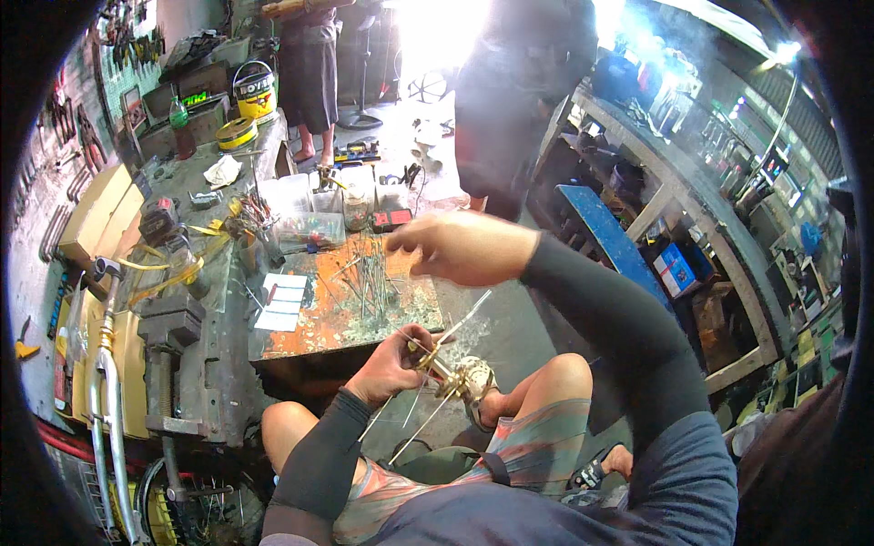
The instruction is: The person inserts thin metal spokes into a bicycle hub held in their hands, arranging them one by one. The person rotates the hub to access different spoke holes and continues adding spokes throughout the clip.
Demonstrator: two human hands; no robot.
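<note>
My left hand, low in front of my knees, is closed round a metal wheel hub. Several thin spokes stick out of the hub in different directions, some down toward my lap and one up to the right. My right hand is raised past the low work table, its fingers loosely bent and apart, with nothing visible in them. Just left of it, a loose pile of spokes lies on the worn orange table top.
A paper sheet lies on the table's left side, with clear plastic containers behind. On the left, a cluttered bench carries a vise and a yellow bucket. People stand ahead. A shelved workbench runs along the right.
</note>
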